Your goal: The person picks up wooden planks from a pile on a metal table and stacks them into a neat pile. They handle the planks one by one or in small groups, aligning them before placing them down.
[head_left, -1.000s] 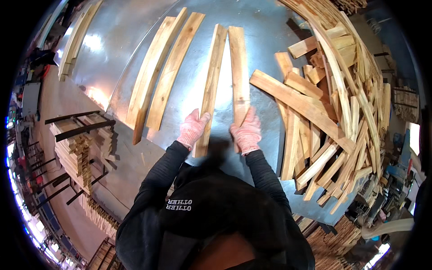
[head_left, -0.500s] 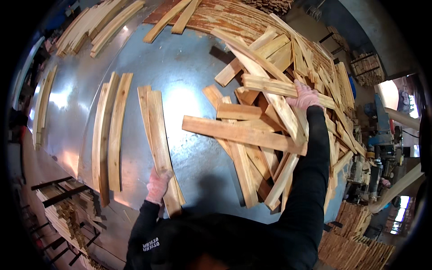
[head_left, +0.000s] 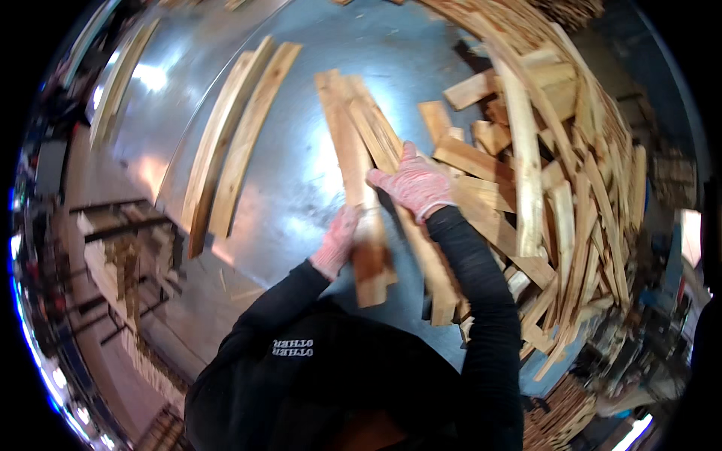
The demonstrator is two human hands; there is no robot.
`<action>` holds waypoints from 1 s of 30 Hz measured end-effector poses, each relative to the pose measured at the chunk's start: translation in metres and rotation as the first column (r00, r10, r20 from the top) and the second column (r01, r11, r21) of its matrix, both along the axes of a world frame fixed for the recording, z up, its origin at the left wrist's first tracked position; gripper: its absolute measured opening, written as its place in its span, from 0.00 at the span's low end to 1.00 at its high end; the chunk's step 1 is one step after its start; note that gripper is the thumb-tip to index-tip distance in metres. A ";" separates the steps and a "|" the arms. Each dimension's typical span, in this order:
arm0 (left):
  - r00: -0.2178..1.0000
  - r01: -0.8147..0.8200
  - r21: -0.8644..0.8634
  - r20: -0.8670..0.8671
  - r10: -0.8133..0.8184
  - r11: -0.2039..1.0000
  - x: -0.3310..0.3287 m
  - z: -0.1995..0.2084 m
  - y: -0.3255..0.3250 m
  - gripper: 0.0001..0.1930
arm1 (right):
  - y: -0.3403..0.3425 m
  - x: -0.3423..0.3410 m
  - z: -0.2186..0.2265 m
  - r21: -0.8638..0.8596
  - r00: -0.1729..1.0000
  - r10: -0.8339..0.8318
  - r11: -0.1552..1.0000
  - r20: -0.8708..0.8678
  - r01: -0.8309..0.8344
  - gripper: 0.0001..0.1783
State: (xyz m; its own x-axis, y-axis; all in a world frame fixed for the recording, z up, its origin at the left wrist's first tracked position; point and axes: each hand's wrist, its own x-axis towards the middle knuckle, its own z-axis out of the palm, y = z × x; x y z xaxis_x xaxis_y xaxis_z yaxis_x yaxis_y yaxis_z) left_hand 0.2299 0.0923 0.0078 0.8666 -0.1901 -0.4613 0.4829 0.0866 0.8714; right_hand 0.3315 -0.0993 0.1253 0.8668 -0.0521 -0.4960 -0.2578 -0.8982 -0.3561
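Note:
My left hand [head_left: 338, 242], in a pinkish work glove, grips the left edge of a long wooden board [head_left: 340, 139] near its close end. Another board lies partly under that one. My right hand [head_left: 416, 186], gloved alike, is closed across the middle of a second long board [head_left: 374, 128], its thumb toward my left hand. This board slants from the far left to the near right, its far part against the first board. My palm and fingers hide its middle.
A jumbled heap of boards [head_left: 526, 150] covers the right of the metal table [head_left: 282, 161]. To the left lie several separate boards [head_left: 244, 139], with more [head_left: 124, 83] farther left. A rack of stacked wood [head_left: 113, 255] stands beyond the table's left edge.
My right hand has come from the heap leftward with a board, bringing it alongside the left hand's board. The view has shifted, so the tabletop sits higher and farther right.

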 end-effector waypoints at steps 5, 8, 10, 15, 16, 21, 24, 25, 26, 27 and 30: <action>0.965 -0.002 -0.113 -0.259 -0.027 0.994 0.009 0.009 0.010 0.25 | 0.022 0.006 -0.009 -0.149 0.928 0.203 0.975 0.312 -0.163 0.30; 0.978 -0.039 -0.143 -0.206 0.008 0.989 0.008 0.015 0.027 0.29 | -0.087 0.066 0.046 -0.105 0.613 -0.061 0.967 0.787 0.231 0.39; 0.970 0.050 -0.085 -0.231 -0.069 0.995 0.012 0.014 0.027 0.30 | -0.204 0.089 0.045 -0.441 0.800 -0.072 0.803 0.596 0.401 0.57; 0.975 -0.075 -0.182 -0.222 0.034 0.980 0.013 0.016 0.030 0.19 | -0.337 0.121 0.006 -0.547 0.971 -0.122 0.808 0.206 0.218 0.60; 0.975 -0.034 -0.048 -0.220 0.023 0.998 0.015 0.011 0.032 0.20 | -0.323 0.128 0.018 -0.565 0.975 -0.160 0.795 0.152 0.219 0.58; 0.992 -0.028 0.018 -0.122 0.030 0.999 0.010 -0.001 0.026 0.22 | -0.306 0.121 0.028 -0.606 0.975 -0.186 0.764 0.121 0.221 0.47; 0.985 0.013 0.053 -0.173 -0.003 0.999 0.015 0.023 0.020 0.23 | -0.257 0.108 0.076 -0.681 0.931 -0.148 0.645 0.334 0.347 0.46; 0.981 0.030 0.079 -0.192 -0.014 0.996 0.016 0.032 0.021 0.23 | -0.250 0.101 0.100 -0.558 0.866 -0.073 0.737 0.495 0.382 0.47; 0.982 0.002 0.089 -0.187 0.015 0.996 0.013 0.025 0.021 0.23 | -0.243 0.094 0.126 -0.421 0.759 -0.026 0.820 0.650 0.388 0.47; 0.984 -0.003 0.092 -0.175 0.019 0.996 0.014 0.024 0.022 0.23 | -0.231 0.092 0.154 -0.341 0.605 0.071 0.875 0.793 0.344 0.46; 0.989 -0.013 0.048 -0.144 0.020 0.999 0.017 0.029 0.017 0.24 | -0.196 0.059 0.252 0.027 0.317 -0.031 1.000 0.948 0.016 0.37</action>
